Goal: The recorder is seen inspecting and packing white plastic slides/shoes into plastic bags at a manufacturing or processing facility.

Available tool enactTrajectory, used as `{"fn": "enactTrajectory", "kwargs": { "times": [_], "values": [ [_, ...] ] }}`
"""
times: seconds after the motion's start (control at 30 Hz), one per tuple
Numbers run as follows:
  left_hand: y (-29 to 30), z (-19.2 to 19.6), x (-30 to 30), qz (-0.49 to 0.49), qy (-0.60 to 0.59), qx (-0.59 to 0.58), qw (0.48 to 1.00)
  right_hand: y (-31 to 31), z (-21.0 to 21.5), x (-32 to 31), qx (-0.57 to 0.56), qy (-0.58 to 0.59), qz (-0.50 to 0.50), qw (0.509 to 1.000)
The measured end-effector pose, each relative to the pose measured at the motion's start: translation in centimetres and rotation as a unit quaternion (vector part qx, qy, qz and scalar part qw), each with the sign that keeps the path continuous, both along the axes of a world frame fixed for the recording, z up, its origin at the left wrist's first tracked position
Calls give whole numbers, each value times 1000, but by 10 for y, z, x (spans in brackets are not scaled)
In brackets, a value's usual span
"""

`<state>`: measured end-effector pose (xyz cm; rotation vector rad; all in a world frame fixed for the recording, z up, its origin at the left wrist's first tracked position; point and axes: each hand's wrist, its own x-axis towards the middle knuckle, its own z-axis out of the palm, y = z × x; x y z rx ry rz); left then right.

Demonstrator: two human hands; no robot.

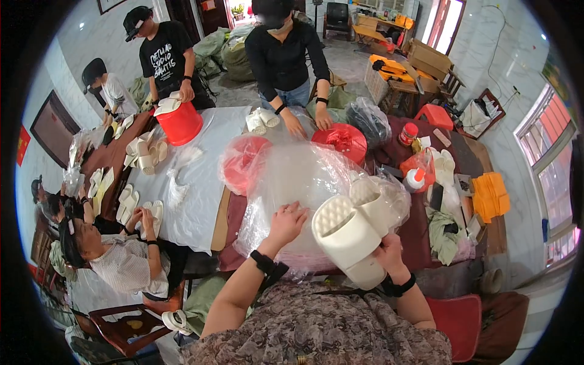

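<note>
My right hand (pixel 390 254) grips a pair of cream slides (pixel 344 236) by the near end, lifted over the table's front edge. The two slippers lie one against the other, the nearer one showing its quilted footbed. Clear plastic lies around and behind the farther slipper; whether that slipper is inside it I cannot tell. My left hand (pixel 287 224) rests on a pile of clear plastic bags (pixel 283 176), its fingers spread over the film and holding nothing visible.
Red stools (pixel 179 123) stand on the table, one wrapped in plastic. A white bottle with a red cap (pixel 415 180) is at the right. Co-workers stand opposite and sit at the left, among more cream slippers (pixel 146 152). A red chair (pixel 455 322) is beside me.
</note>
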<state>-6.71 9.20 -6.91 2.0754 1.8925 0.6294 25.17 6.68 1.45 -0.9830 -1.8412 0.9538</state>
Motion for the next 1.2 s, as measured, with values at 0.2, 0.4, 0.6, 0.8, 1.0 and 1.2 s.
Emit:
{"fn": "enactTrajectory", "kwargs": {
  "times": [0.2, 0.4, 0.6, 0.8, 1.0, 1.2],
  "values": [
    [5, -7, 6, -55, 96, -21, 994, -11, -2, -23, -7, -29, 115, 993],
    [-8, -16, 17, -68, 176, 68, 980, -10, -27, -27, -7, -184, 15, 983],
    [-7, -36, 10, -89, 206, 55, 973, -23, -11, -24, -29, -108, 48, 993],
    [0, -11, 11, -101, 143, -84, 981, -25, -27, -26, 55, -134, 118, 982],
    [-1, -6, -3, -114, 65, -108, 986, -29, -20, -33, -22, -182, 65, 981],
    [-4, -1, 0, -104, 66, -94, 988, -20, -38, -14, -12, -217, -54, 975]
  ]
}}
